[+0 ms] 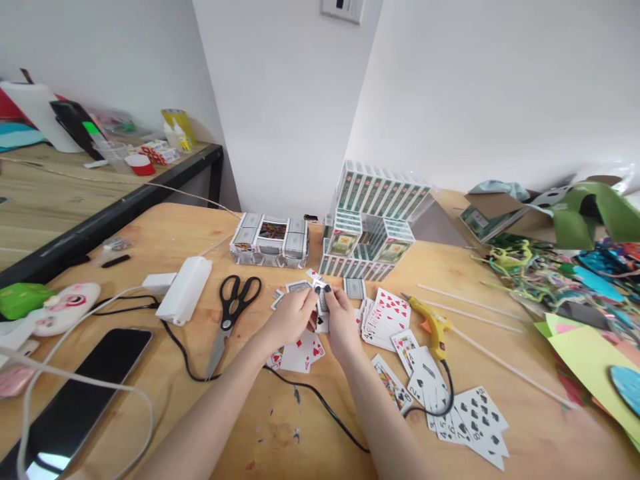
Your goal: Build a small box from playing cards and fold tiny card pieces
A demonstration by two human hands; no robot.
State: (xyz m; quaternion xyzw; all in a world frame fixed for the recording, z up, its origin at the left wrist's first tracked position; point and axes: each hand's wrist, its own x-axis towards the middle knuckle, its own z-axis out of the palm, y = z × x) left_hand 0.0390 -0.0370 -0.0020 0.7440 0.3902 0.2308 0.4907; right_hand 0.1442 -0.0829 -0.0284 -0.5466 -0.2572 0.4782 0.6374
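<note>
My left hand (pixel 295 310) and my right hand (pixel 340 317) meet over the middle of the table, thumbs close together. Between them they pinch a playing card (pixel 323 301), partly hidden by the fingers. Loose playing cards (pixel 296 359) lie under and around my hands, some face up. To the right of my right hand is a face-up stack of cards (pixel 385 317). Beyond it rests a yellow glue gun (pixel 434 327) with its cord curling over more spread cards (pixel 475 420). A box shape covered in cards (pixel 270 240) stands behind my hands.
Stacked card packs (pixel 383 190) stand at the back. Black-handled scissors (pixel 233 317), a white power strip (pixel 184 290) and a phone (pixel 83 400) lie left, with cables crossing the table. White glue sticks (pixel 470 307) and a heap of coloured scraps (pixel 575 267) are right.
</note>
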